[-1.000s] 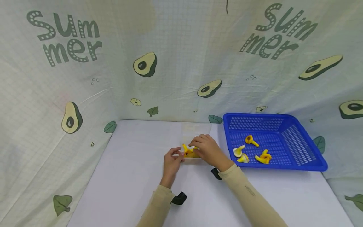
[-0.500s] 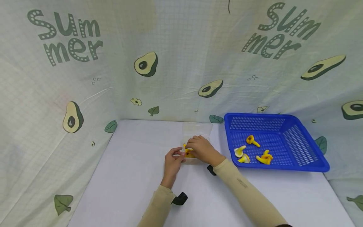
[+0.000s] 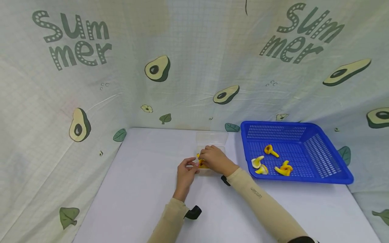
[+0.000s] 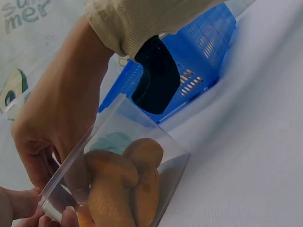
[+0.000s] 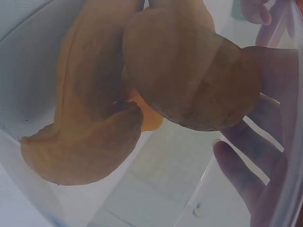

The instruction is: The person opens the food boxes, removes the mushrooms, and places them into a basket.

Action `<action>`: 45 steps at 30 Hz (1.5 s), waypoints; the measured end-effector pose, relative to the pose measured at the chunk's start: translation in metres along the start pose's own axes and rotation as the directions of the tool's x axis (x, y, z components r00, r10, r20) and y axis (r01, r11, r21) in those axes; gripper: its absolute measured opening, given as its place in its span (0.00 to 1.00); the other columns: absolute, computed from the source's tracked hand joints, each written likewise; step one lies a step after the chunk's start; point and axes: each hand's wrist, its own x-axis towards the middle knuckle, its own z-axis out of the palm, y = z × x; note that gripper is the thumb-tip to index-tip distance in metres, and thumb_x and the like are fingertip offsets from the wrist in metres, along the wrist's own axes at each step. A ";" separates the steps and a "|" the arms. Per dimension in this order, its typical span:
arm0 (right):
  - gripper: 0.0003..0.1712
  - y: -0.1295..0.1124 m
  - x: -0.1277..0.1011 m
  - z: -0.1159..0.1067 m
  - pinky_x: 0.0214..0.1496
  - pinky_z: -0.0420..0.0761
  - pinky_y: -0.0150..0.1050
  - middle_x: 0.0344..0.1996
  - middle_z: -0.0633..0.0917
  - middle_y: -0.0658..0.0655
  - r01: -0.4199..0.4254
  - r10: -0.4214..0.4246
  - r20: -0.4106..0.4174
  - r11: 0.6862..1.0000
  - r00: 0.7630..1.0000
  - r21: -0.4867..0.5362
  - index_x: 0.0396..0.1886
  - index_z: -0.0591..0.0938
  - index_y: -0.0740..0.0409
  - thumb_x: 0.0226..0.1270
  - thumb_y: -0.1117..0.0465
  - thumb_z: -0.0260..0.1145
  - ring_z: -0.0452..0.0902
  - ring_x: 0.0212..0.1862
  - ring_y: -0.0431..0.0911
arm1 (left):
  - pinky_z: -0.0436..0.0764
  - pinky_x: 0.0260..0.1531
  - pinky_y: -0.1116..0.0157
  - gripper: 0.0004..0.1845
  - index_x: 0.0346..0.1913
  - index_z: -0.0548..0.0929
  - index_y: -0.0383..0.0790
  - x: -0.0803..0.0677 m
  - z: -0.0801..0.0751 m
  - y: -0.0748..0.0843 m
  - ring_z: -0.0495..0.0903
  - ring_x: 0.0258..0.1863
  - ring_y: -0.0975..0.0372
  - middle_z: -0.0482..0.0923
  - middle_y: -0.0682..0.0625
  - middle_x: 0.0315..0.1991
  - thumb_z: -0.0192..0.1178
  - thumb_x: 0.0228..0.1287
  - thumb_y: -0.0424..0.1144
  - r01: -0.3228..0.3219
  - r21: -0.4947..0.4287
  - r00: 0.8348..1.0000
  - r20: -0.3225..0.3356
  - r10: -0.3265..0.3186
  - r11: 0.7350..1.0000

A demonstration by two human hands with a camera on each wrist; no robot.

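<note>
A blue perforated basket (image 3: pixel 322 158) is sitting on the right side of the white table (image 3: pixel 136 189), against the backdrop. Loose yellow mushroom pieces (image 3: pixel 281 168) are lying inside the basket, with a paler piece (image 3: pixel 256 161) near its left wall. A cloth backdrop (image 3: pixel 188 67), printed with avocados, leaves and "Summer" lettering, is enclosing the table on three sides.

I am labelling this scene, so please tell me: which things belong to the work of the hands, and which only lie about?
In use:
clear box
yellow mushrooms in the box
left hand, at the box's near edge
right hand, over the box

Lying about:
blue basket
mushrooms in the basket
clear lid
avocado cloth
</note>
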 end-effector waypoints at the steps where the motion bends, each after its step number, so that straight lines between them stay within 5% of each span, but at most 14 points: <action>1: 0.05 0.000 0.000 0.000 0.47 0.84 0.42 0.36 0.89 0.49 0.002 -0.002 0.009 1.000 1.000 -0.001 0.37 0.93 0.54 0.63 0.64 0.80 0.81 0.41 0.47 | 0.90 0.35 0.68 0.17 0.60 0.78 0.18 0.001 0.000 -0.001 0.79 0.32 0.62 0.78 0.40 0.42 0.62 0.71 0.22 -0.006 -0.004 1.000 0.003 0.006 1.000; 6: 0.02 0.000 0.002 0.003 0.38 0.81 0.38 0.30 0.87 0.48 0.010 -0.009 0.047 1.000 0.999 -0.010 0.33 0.93 0.52 0.65 0.64 0.78 0.78 0.35 0.45 | 0.90 0.34 0.68 0.16 0.59 0.78 0.18 0.000 0.001 -0.003 0.78 0.31 0.63 0.78 0.38 0.41 0.61 0.71 0.22 -0.007 -0.016 1.000 0.010 0.007 1.000; 17: 0.04 -0.003 0.008 0.007 0.38 0.80 0.38 0.27 0.87 0.48 -0.027 0.030 0.095 0.999 0.995 -0.041 0.30 0.93 0.50 0.64 0.61 0.80 0.78 0.34 0.45 | 0.93 0.39 0.58 0.16 0.60 0.78 0.18 -0.004 0.003 -0.003 0.78 0.31 0.63 0.78 0.33 0.43 0.61 0.72 0.21 -0.001 -0.003 1.000 0.004 0.001 1.000; 25: 0.06 -0.003 0.003 0.002 0.41 0.83 0.40 0.29 0.87 0.47 -0.049 0.051 0.078 0.998 0.996 -0.035 0.29 0.90 0.51 0.65 0.63 0.78 0.79 0.36 0.46 | 0.92 0.37 0.62 0.16 0.59 0.78 0.17 -0.004 0.004 -0.005 0.78 0.31 0.63 0.77 0.40 0.40 0.62 0.71 0.22 -0.004 -0.017 1.000 0.005 0.004 1.000; 34: 0.06 0.000 -0.016 -0.018 0.48 0.84 0.42 0.36 0.88 0.49 -0.126 0.130 -0.108 0.991 0.986 0.051 0.38 0.91 0.53 0.64 0.64 0.79 0.81 0.42 0.47 | 0.92 0.37 0.60 0.17 0.59 0.78 0.17 -0.009 0.003 0.007 0.79 0.30 0.61 0.78 0.40 0.39 0.63 0.70 0.22 -0.021 -0.025 1.000 -0.007 0.020 0.999; 37: 0.08 0.000 -0.024 -0.024 0.50 0.84 0.42 0.38 0.89 0.49 -0.145 0.164 -0.183 0.983 0.969 0.110 0.39 0.90 0.53 0.63 0.65 0.80 0.81 0.44 0.47 | 0.92 0.35 0.63 0.17 0.59 0.79 0.19 -0.003 0.003 -0.005 0.79 0.30 0.63 0.78 0.42 0.39 0.65 0.70 0.24 -0.025 -0.015 1.000 -0.014 0.025 1.000; 45: 0.11 0.002 -0.047 -0.034 0.48 0.85 0.45 0.38 0.89 0.50 -0.102 0.181 -0.387 0.971 0.904 0.216 0.39 0.89 0.54 0.60 0.68 0.81 0.82 0.44 0.48 | 0.91 0.33 0.67 0.18 0.59 0.81 0.21 -0.002 0.002 -0.002 0.79 0.30 0.63 0.79 0.44 0.40 0.67 0.70 0.25 -0.026 -0.034 0.999 -0.029 0.025 0.999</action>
